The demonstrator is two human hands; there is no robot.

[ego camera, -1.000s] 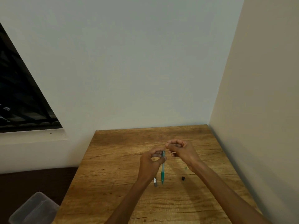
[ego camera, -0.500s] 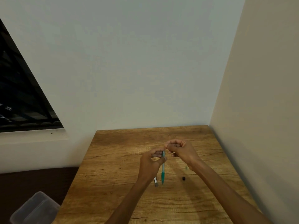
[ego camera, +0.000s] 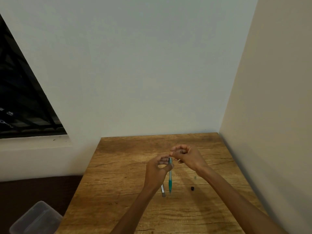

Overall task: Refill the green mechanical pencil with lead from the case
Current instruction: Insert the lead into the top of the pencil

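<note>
My left hand pinches the green mechanical pencil near its upper end and holds it upright over the wooden table, tip pointing down. My right hand is at the pencil's top end with thumb and forefinger pinched together; whatever they hold is too thin to see. A slim grey lead case lies on the table just below my left wrist, partly hidden by it. A small black cap and a tiny pale piece lie to the right of the pencil.
The table stands in a corner, with a white wall behind and a beige wall along its right edge. A clear plastic box sits on the dark floor at lower left. A dark window is at the left.
Both hands stay nearly still at the pencil's top. The right hand's fingertips have shifted very slightly at the pencil's end.
</note>
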